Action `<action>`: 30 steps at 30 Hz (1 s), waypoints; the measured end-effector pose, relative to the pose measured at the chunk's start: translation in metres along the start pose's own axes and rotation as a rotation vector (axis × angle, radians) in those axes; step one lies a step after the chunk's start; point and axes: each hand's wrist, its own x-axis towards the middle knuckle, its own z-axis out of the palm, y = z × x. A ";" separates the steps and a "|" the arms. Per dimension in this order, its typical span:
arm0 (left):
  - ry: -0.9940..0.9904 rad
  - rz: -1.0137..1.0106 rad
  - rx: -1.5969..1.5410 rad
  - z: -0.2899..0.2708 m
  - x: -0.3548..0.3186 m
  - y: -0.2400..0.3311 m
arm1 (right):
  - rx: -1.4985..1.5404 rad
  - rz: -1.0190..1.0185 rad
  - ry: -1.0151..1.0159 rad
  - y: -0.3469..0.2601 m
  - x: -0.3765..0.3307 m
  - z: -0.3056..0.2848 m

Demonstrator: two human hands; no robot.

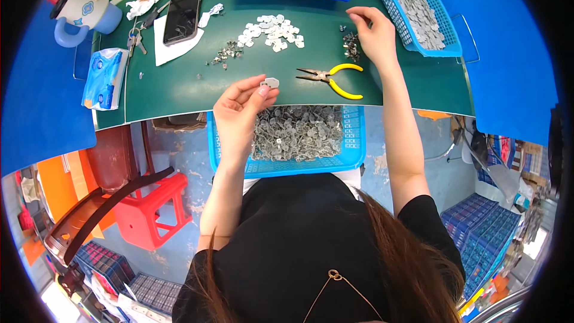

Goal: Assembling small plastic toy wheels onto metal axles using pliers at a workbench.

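Closest to the camera, a blue basket (350,155) of grey metal pieces sits in the person's lap, under the tabletop (179,87) edge, seemingly so stock stays within easy reach. Left hand (239,107) pinches one small grey plate (270,82) between thumb and fingertips, raised just above the green surface. Yellow-handled pliers (332,78) lie between the hands. Right hand (373,33) reaches over a dark pile of small clips (351,46), fingers curled together; whether they grip one cannot be told.

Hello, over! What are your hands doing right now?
Left hand pinches a small white plate. Right hand reaches the dark clip pile. Pliers lie between, untouched. Nothing in the way.
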 end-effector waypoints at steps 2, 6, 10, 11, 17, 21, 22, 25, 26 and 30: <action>-0.006 -0.005 -0.030 0.003 0.001 0.001 | -0.003 0.036 -0.025 0.006 0.002 -0.003; -0.033 -0.029 -0.057 0.007 0.001 0.002 | 0.069 0.176 -0.119 0.006 -0.002 -0.008; -0.036 -0.031 -0.048 0.007 0.003 0.001 | 0.497 0.281 -0.179 -0.015 -0.013 -0.016; -0.027 -0.026 -0.068 0.008 0.003 -0.001 | 0.723 0.326 -0.246 -0.024 -0.020 -0.015; -0.012 0.020 -0.144 0.026 0.001 -0.001 | 1.268 0.426 -0.485 -0.072 -0.061 -0.006; -0.049 0.060 -0.095 0.029 -0.003 -0.002 | 1.432 0.449 -0.481 -0.083 -0.075 0.003; -0.042 0.074 -0.100 0.029 -0.004 -0.002 | 1.487 0.426 -0.498 -0.082 -0.077 0.005; -0.031 0.080 -0.120 0.028 -0.004 -0.003 | 1.558 0.429 -0.495 -0.088 -0.082 0.006; -0.023 0.075 -0.132 0.028 -0.005 -0.003 | 1.577 0.453 -0.481 -0.091 -0.084 0.006; -0.015 0.090 -0.132 0.026 -0.007 -0.004 | 1.589 0.439 -0.568 -0.087 -0.091 0.006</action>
